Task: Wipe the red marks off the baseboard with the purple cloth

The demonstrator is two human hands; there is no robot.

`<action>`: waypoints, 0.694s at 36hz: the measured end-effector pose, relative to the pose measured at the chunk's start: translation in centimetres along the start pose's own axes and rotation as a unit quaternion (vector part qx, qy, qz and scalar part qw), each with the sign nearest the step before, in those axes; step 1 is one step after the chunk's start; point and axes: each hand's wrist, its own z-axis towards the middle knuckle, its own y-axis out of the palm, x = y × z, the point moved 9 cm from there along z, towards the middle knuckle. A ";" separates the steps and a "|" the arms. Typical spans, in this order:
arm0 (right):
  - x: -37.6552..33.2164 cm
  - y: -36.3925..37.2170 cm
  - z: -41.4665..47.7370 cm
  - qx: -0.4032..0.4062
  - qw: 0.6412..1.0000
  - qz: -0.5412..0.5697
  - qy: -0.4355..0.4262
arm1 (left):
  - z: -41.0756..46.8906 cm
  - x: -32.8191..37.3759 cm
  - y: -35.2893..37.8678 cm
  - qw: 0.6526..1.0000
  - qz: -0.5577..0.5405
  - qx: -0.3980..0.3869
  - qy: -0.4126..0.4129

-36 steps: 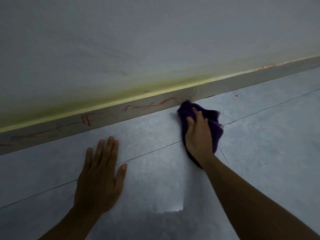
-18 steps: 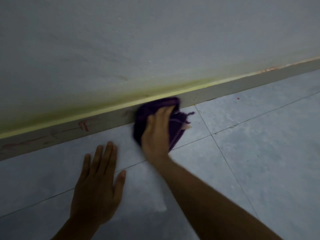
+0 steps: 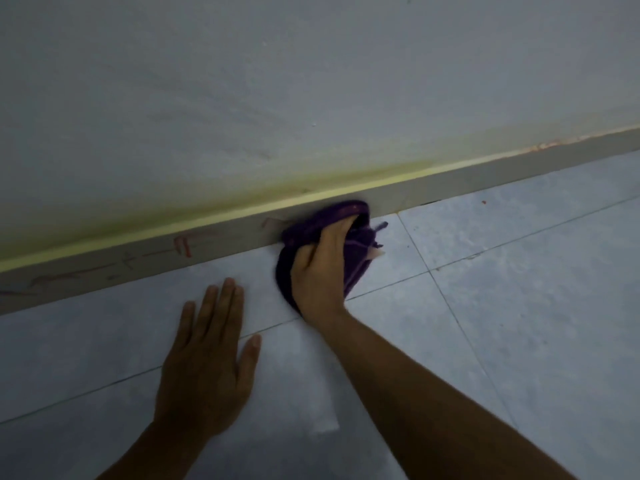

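Nearest the camera, two bare forearms reach forward over a pale blue tiled floor [image 3: 502,306] crossed by thin dark grout lines. The left hand [image 3: 207,368] lies palm down and flat on the tiles, near and left of centre, its fingers stretched out straight and close together, thumb angled out to the right, holding nothing. A brighter, paler patch of floor sits between the two forearms. Farther on and to the right of that hand, the right hand [image 3: 320,271] is curled over a bunched purple cloth [image 3: 353,258], fingers bent down across the top of the wad and gripping it, with loose folds and a few threads spilling out to the right onto the tile. The far edge of the cloth is pressed against the face of the baseboard [image 3: 450,192], a grey strip that runs slantwise from the near left to the far right, where floor meets wall. Left of the cloth, red marks [image 3: 181,244] remain on the baseboard: a short bracket-like scribble, thin streaks trailing farther left, and a faint smear just beside the cloth's left edge. The stretch of baseboard right of the cloth looks mostly clean, though reddish flecks show along its top edge far to the right. A yellowish stained band runs along the top of the baseboard, and above it rises the plain grey-white wall [image 3: 311,81].
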 end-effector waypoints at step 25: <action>-12.1 12.1 -10.7 -0.082 0.992 0.096 -0.030 | -9.9 -14.2 -2.8 0.992 -0.005 0.026 -0.122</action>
